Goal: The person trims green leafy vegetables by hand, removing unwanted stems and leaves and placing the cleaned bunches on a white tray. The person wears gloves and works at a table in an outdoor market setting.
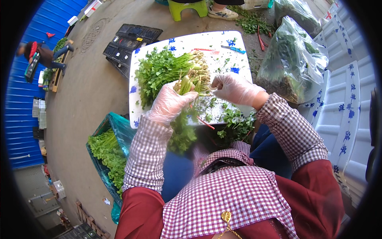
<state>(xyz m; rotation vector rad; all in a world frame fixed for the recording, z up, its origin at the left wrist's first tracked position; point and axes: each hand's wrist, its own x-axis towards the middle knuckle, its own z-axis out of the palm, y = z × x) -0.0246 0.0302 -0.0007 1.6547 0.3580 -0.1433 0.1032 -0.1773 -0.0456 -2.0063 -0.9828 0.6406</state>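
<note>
My left hand (173, 103), in a clear plastic glove, grips a small bunch of leafy green herb stems (186, 83), pale root ends up and leaves hanging down. Just right of it is my right hand (231, 89), gloved too, with curled fingers near the roots; whether a scrap is pinched there cannot be told. Beyond the left hand a big pile of the same herbs (164, 64) lies on a white foam board (137, 115), roots to the right. A blue-handled knife (237, 49) and red ties (206, 50) lie at the board's far side.
A green-lined crate (103, 124) of herbs stands at left, folded black crates (134, 35) beyond. Clear bags of greens (295, 59) and white foam lids (352, 113) are at right. A co-worker's shoe (222, 13) is by a green stool (188, 9); another person (44, 55) walks far left.
</note>
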